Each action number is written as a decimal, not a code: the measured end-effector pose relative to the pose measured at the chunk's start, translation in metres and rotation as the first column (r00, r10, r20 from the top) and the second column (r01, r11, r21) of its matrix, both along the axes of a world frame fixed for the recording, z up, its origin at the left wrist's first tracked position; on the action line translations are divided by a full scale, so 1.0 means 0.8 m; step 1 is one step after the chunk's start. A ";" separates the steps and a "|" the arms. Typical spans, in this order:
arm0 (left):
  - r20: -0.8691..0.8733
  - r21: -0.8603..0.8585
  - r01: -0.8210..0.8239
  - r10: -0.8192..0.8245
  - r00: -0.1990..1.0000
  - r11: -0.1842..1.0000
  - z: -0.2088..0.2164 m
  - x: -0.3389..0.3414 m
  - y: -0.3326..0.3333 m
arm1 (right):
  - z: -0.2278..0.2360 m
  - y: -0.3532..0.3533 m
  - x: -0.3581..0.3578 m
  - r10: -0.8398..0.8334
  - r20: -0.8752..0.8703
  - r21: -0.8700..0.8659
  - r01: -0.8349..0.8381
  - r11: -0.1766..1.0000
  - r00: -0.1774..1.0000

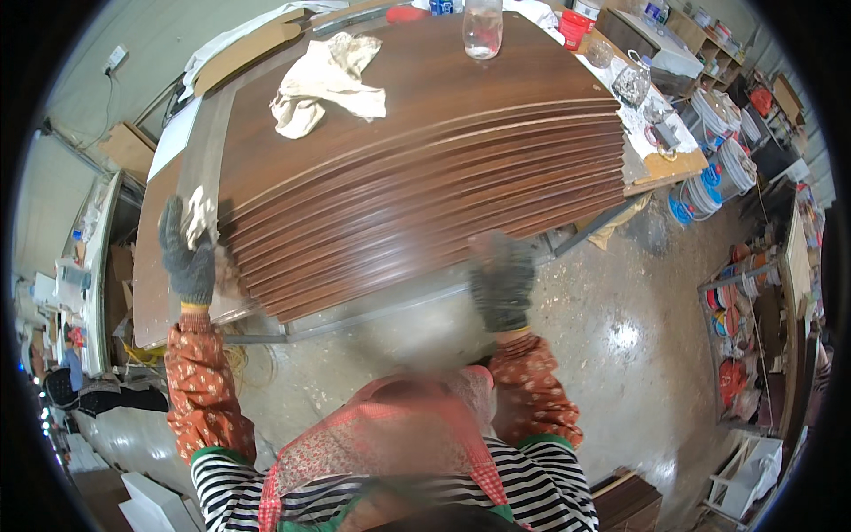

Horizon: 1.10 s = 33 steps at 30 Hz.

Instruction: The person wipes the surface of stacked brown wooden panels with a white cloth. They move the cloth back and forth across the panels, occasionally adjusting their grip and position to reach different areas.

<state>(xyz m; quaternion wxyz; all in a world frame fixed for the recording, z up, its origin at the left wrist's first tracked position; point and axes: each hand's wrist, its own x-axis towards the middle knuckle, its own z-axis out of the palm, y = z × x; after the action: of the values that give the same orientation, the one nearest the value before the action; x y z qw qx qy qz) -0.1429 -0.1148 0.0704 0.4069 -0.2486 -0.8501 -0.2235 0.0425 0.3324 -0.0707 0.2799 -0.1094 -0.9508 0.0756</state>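
My left hand, in a dark grey knitted glove, is at the left ends of the brown strips with its fingers stretched out and its thumb apart. A small crumpled white cloth shows between the thumb and fingers; whether the glove touches it I cannot tell. The long dark-brown wood-grain strips lie side by side in a stepped row across the table. My right hand, gloved alike, is smeared by motion at their near edge. Its fingers are too blurred to show whether they hold anything.
A cream rag and a clear jar are on the brown tabletop beyond the strips. A red tub stands at the far right. Buckets and a loaded shelf stand to the right.
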 end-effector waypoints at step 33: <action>0.054 -0.080 0.159 -0.155 0.986 0.984 -0.003 -0.029 0.059 | 0.016 -0.374 0.005 0.406 -0.025 0.110 -0.401 0.909 0.914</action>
<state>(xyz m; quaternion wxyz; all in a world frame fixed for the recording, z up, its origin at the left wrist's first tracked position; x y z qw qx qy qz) -0.1658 -0.0673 0.0684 0.3571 -0.3262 -0.8459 -0.2249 0.0463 0.0335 -0.0575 0.2859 0.1057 -0.9486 0.0853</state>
